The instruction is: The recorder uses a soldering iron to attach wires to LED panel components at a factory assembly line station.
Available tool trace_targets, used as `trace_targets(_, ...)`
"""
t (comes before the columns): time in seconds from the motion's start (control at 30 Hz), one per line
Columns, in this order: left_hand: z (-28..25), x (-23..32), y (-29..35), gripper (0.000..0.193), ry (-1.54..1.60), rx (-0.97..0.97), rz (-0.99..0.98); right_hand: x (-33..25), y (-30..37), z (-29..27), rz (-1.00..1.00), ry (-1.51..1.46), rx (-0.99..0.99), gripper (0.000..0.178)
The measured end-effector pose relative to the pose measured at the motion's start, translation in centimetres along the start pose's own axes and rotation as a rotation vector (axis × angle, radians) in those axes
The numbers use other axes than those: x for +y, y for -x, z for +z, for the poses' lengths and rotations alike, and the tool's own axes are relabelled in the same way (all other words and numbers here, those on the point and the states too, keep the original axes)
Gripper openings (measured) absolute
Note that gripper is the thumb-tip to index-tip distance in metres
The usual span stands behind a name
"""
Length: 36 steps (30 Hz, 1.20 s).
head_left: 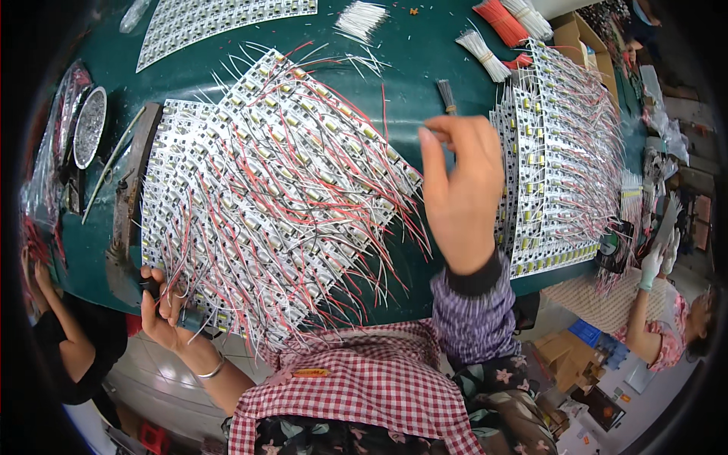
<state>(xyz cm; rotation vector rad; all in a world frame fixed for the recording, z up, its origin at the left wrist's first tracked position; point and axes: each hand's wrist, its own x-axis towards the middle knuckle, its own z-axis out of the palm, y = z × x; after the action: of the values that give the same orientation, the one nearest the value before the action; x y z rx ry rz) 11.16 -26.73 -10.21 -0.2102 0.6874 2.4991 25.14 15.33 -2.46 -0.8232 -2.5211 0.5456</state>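
Note:
My left hand (171, 315) is at the lower left corner of a stack of white circuit board panels (178, 114). Its fingers are curled around a small dark object (150, 287) whose kind I cannot make out. Many red, white and black wires (303, 201) trail over the panels and hang past their near edge. Above the table, right of the stack, my right hand (466, 193) is bent, thumb and index fingertips close together and slightly blurred; anything between them is too small to see. Just beyond it lies a bundle of dark wires (446, 97).
More wired panels (561, 152) are stacked at the right. White wires (362, 20) and red and white bundles (500, 23) lie at the back. A curved bar (129, 197) and a round metal dish (90, 127) are at the left. Co-workers' hands (656, 262) show at both sides.

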Motion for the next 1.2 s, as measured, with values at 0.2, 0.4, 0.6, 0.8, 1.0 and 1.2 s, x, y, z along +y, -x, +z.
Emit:
trace_targets(0.2, 0.0, -0.5, -0.3, 0.025, 0.021, -0.043, -0.009, 0.9, -1.9, 4.3, 0.019, 0.139, -0.169, 0.017)
trace_targets(0.4, 0.0, -0.8, -0.2, 0.027, 0.074, -0.041, -0.011, 1.7, -2.4, 4.3, 0.090, 0.037, -0.066, 0.015)
trace_targets(0.6, 0.2, -0.9, -0.6, 0.027, 0.104, -0.080, -0.033, 3.9, -5.9, 1.8, 0.082, 0.136, 0.157, 0.021)
trace_targets(0.8, 0.0, -0.7, -0.4, 0.027, 0.108, -0.081, 0.001, -2.2, -0.7, 3.4, -0.259, -0.122, -0.129, 0.065)
trace_targets(1.0, 0.5, -0.9, -0.8, 0.026, 0.092, -0.083, 0.003, -2.1, 2.9, 5.4, -0.101, -0.300, -0.135, 0.036)
trace_targets(1.2, 0.9, -0.9, -0.9, 0.025, 0.130, -0.086, -0.010, -1.5, 2.6, 5.9, -0.060, -0.390, -0.025, 0.015)
